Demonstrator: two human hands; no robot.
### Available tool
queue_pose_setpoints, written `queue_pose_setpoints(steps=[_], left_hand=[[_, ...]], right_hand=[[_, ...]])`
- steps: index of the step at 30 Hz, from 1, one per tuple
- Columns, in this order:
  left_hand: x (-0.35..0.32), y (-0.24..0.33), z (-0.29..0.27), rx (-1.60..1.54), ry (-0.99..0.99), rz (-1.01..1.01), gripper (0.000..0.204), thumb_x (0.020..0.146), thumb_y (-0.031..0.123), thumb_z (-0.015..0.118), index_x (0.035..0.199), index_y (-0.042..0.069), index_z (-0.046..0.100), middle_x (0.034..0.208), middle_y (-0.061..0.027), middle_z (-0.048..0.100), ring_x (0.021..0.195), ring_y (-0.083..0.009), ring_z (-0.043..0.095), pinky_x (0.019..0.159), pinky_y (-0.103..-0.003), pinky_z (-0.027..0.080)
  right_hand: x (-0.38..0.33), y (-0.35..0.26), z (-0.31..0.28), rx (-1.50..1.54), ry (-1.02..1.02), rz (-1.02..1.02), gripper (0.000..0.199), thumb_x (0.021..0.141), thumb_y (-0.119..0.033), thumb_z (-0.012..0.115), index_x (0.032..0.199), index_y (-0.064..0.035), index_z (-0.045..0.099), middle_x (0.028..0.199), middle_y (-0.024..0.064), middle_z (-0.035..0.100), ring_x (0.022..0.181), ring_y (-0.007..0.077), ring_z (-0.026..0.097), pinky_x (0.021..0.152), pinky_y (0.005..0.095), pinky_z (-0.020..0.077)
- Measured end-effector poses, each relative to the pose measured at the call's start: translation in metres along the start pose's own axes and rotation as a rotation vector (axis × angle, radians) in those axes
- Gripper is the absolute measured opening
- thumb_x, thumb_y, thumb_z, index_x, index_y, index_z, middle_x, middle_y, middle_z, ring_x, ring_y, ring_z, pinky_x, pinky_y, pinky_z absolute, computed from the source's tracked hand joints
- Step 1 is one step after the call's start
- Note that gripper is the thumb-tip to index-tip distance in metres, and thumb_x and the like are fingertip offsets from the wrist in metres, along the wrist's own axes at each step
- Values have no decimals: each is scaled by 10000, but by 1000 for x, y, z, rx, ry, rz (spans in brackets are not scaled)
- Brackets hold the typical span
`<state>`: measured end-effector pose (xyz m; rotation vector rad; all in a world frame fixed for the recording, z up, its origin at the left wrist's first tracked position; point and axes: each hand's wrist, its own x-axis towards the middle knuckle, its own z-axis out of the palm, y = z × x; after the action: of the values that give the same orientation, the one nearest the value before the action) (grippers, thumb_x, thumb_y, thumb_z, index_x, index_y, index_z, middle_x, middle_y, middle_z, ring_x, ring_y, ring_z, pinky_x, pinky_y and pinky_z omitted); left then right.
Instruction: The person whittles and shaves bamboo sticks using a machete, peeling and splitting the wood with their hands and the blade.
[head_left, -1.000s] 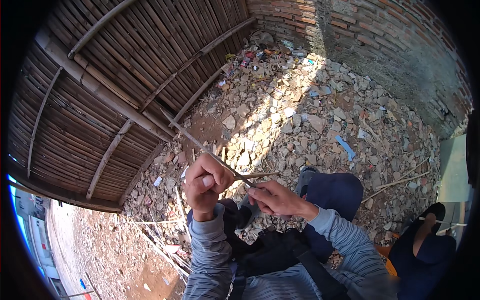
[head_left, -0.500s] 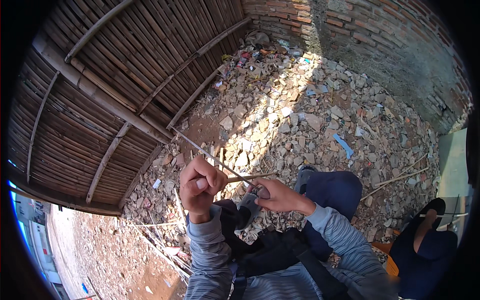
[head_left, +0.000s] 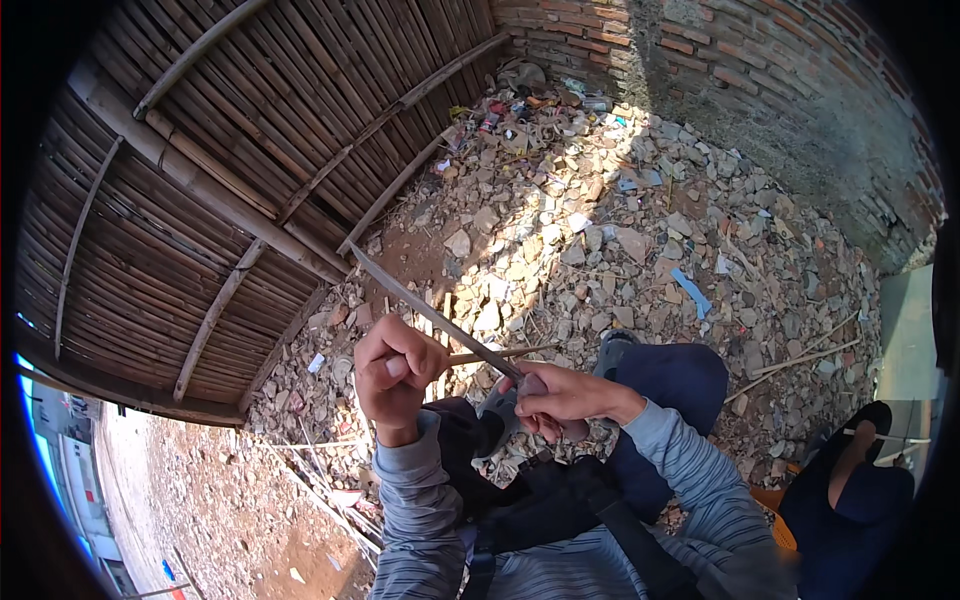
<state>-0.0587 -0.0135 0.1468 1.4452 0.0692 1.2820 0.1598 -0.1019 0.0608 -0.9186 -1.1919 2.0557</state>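
Relative to the earlier frames, the left hand (head_left: 400,372) is displaced slightly toward the person's left and downward, and a gap now separates its knuckles from the knife (head_left: 440,321). More of the thin stick (head_left: 528,350) shows beside the fist. The right hand (head_left: 568,395) sits farther right than one second ago, and the blade tip is drawn back with it. The blade, nearly edge-on half a second ago, now presents a broad face.

The blade (head_left: 432,314) is matt, probably metal, and the thin stick (head_left: 467,357) wooden
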Motion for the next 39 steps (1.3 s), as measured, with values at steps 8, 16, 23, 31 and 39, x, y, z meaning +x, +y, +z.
queue_pose_setpoints(steps=[8,16,23,31,39], left_hand=[[-15,7,-3,-41,119,-153,231,844,206,500,759,-8,525,577,-60,454,485,-150,387,495,-330,359],[-11,4,4,18,126,-159,238,829,195,496,740,-20,546,592,-87,502,499,-161,441,504,-325,400],[-14,5,0,-52,81,-138,230,831,179,490,722,-14,553,610,-99,535,514,-194,483,512,-333,425],[-17,6,-4,-62,63,-152,252,816,190,495,692,-13,578,631,-124,580,539,-230,545,526,-352,450],[-20,10,3,23,66,-94,271,831,186,508,655,-10,572,592,-111,564,521,-228,556,513,-348,449]], right_hand=[[4,8,-4,69,-47,82,126,967,-114,605,1007,-6,554,664,22,584,474,80,532,407,263,401],[12,3,9,-142,143,-32,87,898,-70,594,946,-24,538,606,2,546,436,47,434,393,245,334],[13,-2,14,88,107,83,99,893,-46,574,945,-56,490,607,-16,475,450,35,373,374,232,276],[22,34,-4,152,152,134,73,913,-49,567,905,-66,496,608,-15,477,439,42,368,378,240,277],[20,7,14,-138,147,-41,89,907,-70,593,854,-38,529,584,3,534,411,54,429,374,260,323]])
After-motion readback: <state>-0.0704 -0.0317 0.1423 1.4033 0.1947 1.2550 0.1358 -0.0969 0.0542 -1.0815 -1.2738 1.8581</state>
